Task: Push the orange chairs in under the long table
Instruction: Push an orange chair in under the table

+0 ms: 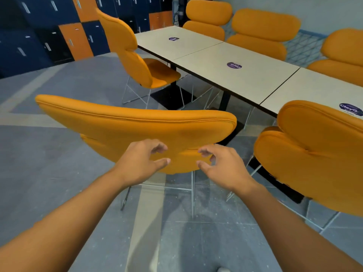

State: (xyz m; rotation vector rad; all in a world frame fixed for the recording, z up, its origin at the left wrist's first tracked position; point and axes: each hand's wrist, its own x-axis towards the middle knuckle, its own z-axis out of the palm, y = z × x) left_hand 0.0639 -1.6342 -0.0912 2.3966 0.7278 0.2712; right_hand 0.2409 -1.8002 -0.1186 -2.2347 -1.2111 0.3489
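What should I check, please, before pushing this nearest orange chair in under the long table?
1. Left hand on the nearest chair backrest: not ok, fingers open, contact unclear.
2. Right hand on the backrest: not ok, likewise.
3. Chair squared to the long table: not ok, angled.
4. Gap to the right-hand chair: ok.
5. Table base clear of the chair's legs: cannot tell.

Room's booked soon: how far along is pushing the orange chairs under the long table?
Looks done: the orange chair at right sits close to the long cream table. In hand: left hand and right hand reach, open, toward the nearest orange chair's backrest. Left: the far orange chair, angled out.
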